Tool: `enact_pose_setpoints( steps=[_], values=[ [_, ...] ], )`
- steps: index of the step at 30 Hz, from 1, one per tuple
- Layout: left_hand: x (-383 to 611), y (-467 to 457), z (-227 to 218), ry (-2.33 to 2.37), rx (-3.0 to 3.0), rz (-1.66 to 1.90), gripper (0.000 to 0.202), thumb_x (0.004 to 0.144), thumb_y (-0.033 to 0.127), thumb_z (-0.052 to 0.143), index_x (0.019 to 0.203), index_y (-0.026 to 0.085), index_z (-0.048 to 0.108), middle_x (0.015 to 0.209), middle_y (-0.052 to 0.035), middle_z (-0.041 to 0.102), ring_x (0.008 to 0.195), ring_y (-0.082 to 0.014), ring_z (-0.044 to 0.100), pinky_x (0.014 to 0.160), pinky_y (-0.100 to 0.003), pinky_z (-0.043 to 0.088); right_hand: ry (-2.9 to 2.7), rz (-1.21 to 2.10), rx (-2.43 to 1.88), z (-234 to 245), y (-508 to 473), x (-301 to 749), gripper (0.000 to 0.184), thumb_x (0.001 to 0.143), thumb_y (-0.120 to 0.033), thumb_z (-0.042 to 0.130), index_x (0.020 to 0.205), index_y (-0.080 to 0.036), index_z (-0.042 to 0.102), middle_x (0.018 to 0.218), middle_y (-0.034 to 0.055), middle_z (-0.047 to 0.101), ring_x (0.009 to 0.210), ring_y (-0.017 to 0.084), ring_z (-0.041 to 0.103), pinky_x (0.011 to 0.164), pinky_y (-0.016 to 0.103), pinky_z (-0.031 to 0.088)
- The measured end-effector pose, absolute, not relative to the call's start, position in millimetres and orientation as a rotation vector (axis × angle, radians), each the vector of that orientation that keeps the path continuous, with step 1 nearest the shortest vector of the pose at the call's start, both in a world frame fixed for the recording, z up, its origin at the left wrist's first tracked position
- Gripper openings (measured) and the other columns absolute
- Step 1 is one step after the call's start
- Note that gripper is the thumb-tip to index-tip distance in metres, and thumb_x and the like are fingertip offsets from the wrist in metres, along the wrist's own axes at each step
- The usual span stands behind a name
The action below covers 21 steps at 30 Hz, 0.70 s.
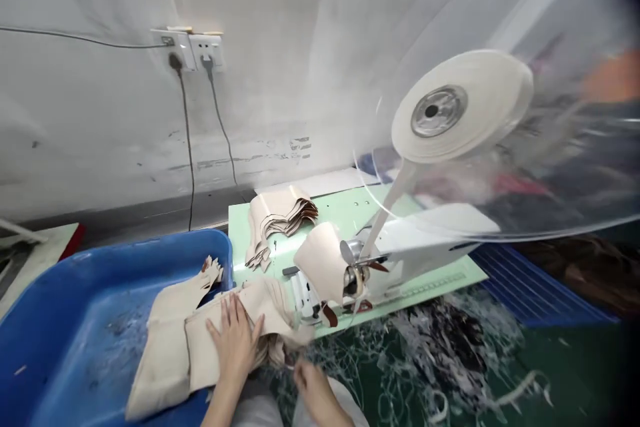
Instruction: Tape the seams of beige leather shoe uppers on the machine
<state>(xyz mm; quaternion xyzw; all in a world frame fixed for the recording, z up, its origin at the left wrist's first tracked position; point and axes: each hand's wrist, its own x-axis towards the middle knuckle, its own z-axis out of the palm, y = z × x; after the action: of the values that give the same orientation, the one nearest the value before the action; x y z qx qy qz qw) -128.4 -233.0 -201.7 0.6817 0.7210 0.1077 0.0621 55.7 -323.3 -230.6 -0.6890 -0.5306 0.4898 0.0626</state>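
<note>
My left hand (233,340) lies flat, fingers spread, on a bundle of beige fabric pieces (203,350) draped over the tub's edge and the machine table. My right hand (317,392) is low in front of the table edge, its fingers curled in a pinch close to the bundle's loose right end; what they hold is too small and blurred to make out. Just beyond, a sewing machine (430,233) has a curved beige piece (323,260) at its needle area. White tape (387,207) runs down to it from a large roll (480,103).
A blue tub (65,287) stands at left with another beige stack (163,347) in it. More stacked pieces (280,213) lie on the pale green table (340,203). Thread scraps (450,340) heap below the table. A clear disc (565,180) juts out at right; sockets (205,50) are on the wall.
</note>
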Motion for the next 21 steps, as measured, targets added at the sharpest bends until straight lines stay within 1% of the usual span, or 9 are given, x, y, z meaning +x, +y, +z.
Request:
enact_pose_setpoints(
  steps=[3,5,7,10,13,16,18,20,21],
  values=[
    [-117,-237,-223,2.216,2.088,0.339,0.065,0.093,0.043,0.031,0.143,0.003,0.039,0.152,-0.0248,0.035,0.144,-0.0380,0.021,0.110,-0.071,0.000,-1.739,1.648,-2.082,-233,-353,116,0.020,0.079,-0.002,0.055,0.071,-0.014,0.068,0.063,0.0024,0.061,0.070,0.018,0.062,0.065,0.025,0.040],
    [-125,-233,-218,2.231,1.971,0.414,0.064,0.094,0.045,0.034,0.147,0.008,0.034,0.150,-0.0229,0.039,0.142,-0.0368,0.027,0.110,-0.071,0.003,-1.814,1.689,-2.027,-228,-356,146,0.019,0.078,-0.005,0.054,0.073,-0.016,0.068,0.061,0.0008,0.059,0.067,0.017,0.059,0.060,0.024,0.034],
    [-136,-226,-206,2.199,1.841,0.510,0.057,0.095,0.043,0.035,0.146,0.017,0.035,0.145,-0.0181,0.047,0.137,-0.0337,0.038,0.110,-0.071,0.008,-1.892,1.669,-1.938,-214,-345,161,0.017,0.081,-0.012,0.053,0.079,-0.019,0.068,0.061,-0.0006,0.058,0.063,0.015,0.055,0.058,0.023,0.030],
    [-151,-215,-186,2.062,1.772,0.669,0.040,0.095,0.037,0.038,0.129,0.022,0.053,0.134,-0.0121,0.059,0.126,-0.0278,0.051,0.112,-0.058,0.025,-1.963,1.542,-1.732,-176,-317,153,0.016,0.087,-0.024,0.049,0.084,-0.021,0.065,0.062,-0.0013,0.057,0.060,0.014,0.051,0.056,0.023,0.027],
    [-160,-210,-175,1.959,1.787,0.776,0.030,0.091,0.035,0.044,0.113,0.021,0.059,0.122,-0.0110,0.064,0.115,-0.0251,0.059,0.102,-0.043,0.043,-1.921,1.453,-1.522,-138,-291,120,0.020,0.090,-0.028,0.046,0.082,-0.021,0.063,0.065,-0.0009,0.058,0.062,0.014,0.052,0.057,0.022,0.029],
    [-162,-206,-168,1.946,1.862,0.724,0.021,0.089,0.035,0.047,0.100,0.021,0.059,0.105,-0.0084,0.066,0.102,-0.0264,0.061,0.091,-0.042,0.047,-1.891,1.416,-1.370,-117,-269,87,0.019,0.089,-0.023,0.045,0.081,-0.020,0.062,0.074,0.0001,0.062,0.071,0.015,0.056,0.064,0.023,0.035],
    [-161,-205,-162,1.950,1.927,0.655,0.017,0.087,0.036,0.050,0.091,0.022,0.059,0.098,-0.0068,0.066,0.099,-0.0283,0.060,0.091,-0.047,0.045,-1.849,1.369,-1.319,-112,-256,70,0.021,0.088,-0.017,0.044,0.094,-0.021,0.064,0.086,0.0023,0.064,0.077,0.016,0.058,0.070,0.025,0.040],
    [-160,-208,-151,1.903,1.980,0.590,0.016,0.086,0.037,0.052,0.086,0.022,0.059,0.093,-0.0055,0.066,0.102,-0.0295,0.058,0.096,-0.054,0.040,-1.798,1.295,-1.273,-110,-244,56,0.040,0.085,-0.011,0.042,0.121,-0.023,0.057,0.108,0.0061,0.062,0.090,0.018,0.059,0.081,0.028,0.045],
    [-161,-212,-144,1.853,2.001,0.563,0.015,0.086,0.036,0.053,0.084,0.023,0.059,0.092,-0.0048,0.067,0.103,-0.0296,0.058,0.099,-0.057,0.037,-1.813,1.247,-1.228,-109,-238,50,0.054,0.083,-0.007,0.043,0.134,-0.025,0.047,0.122,0.0077,0.057,0.103,0.019,0.057,0.090,0.030,0.045]
  ],
)
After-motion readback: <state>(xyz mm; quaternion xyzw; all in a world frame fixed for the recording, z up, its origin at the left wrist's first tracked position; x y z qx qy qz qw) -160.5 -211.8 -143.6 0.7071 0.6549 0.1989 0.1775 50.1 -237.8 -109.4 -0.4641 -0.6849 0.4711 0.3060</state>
